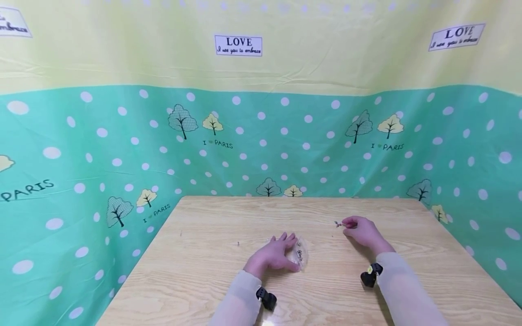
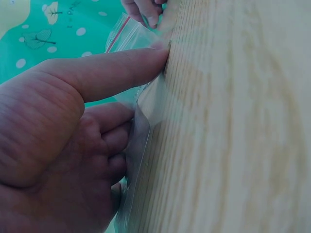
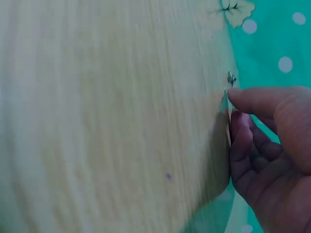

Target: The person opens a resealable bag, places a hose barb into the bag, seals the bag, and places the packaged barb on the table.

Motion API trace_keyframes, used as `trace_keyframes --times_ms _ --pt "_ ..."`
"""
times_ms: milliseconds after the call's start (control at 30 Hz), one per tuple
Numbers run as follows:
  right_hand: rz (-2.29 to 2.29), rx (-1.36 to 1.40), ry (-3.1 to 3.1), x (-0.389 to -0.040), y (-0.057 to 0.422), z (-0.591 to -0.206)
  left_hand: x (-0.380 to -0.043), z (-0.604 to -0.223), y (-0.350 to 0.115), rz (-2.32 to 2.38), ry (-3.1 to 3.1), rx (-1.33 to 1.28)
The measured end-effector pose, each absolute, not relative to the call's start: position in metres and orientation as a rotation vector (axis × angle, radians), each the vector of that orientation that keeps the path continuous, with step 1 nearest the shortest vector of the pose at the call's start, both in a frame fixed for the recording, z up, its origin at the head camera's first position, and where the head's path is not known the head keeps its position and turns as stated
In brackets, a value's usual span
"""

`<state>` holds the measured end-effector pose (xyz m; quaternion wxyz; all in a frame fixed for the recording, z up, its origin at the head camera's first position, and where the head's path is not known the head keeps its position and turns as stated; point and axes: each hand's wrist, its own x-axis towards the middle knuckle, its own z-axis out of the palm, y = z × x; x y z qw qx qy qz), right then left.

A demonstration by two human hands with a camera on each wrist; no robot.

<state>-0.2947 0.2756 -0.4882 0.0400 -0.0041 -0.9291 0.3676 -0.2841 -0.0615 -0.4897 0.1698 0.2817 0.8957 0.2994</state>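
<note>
On the wooden table (image 1: 195, 271) lies a clear plastic zip bag (image 1: 300, 254) with several small dark metal pieces inside. My left hand (image 1: 277, 254) rests on this bag, fingers spread and thumb near its lower edge. The left wrist view shows the thumb pressing beside the bag (image 2: 127, 36), which has a red seal line. Farther right, my right hand (image 1: 364, 233) touches the tabletop beside a few tiny metal pieces (image 1: 338, 223). The right wrist view shows a shiny metal piece (image 3: 231, 77) just past the thumb tip; thumb and fingers appear apart. Their exact contact is too small to tell.
A tiny piece (image 1: 238, 243) lies left of the bag, and a speck (image 1: 332, 235) sits near my right hand. Green dotted cloth (image 1: 285, 154) hangs behind the table's far edge and along both sides.
</note>
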Motion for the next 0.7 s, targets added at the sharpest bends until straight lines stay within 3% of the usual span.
trace_keyframes --times_ms 700 --pt "1.012 0.027 -2.917 -0.310 0.276 -0.491 -0.284 -0.490 -0.063 0.841 2.561 0.807"
